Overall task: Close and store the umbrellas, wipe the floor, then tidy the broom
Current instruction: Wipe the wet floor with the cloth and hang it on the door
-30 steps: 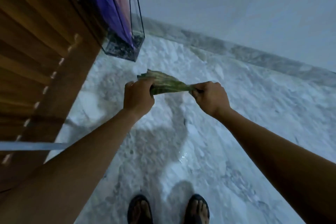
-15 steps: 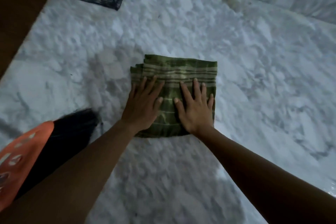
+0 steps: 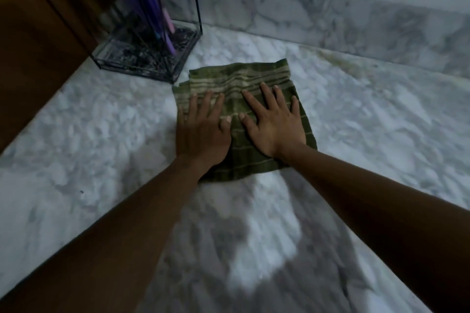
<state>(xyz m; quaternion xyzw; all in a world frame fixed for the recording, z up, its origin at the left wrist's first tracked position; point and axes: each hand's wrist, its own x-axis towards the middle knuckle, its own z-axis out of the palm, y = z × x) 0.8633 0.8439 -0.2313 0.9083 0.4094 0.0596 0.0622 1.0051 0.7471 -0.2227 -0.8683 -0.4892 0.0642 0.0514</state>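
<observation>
A green striped cloth [image 3: 254, 76] lies folded flat on the white marble floor [image 3: 381, 122]. My left hand [image 3: 203, 134] and my right hand [image 3: 274, 127] press down on it side by side, palms flat and fingers spread, gripping nothing. Closed purple umbrellas [image 3: 142, 2] stand upright in a clear box-shaped stand [image 3: 162, 68] just left of the cloth's far corner. The broom is out of view.
A brown wooden panel [image 3: 38, 33] runs along the left edge of the floor. A marble skirting [image 3: 330, 15] and a pale wall close off the far side. Faint yellowish marks show on the floor near the skirting [image 3: 340, 63].
A second ago both hands held the bunched cloth in the air. It then lay flat under both palms, and has since slid forward towards the umbrella stand. The broom has left the view.
</observation>
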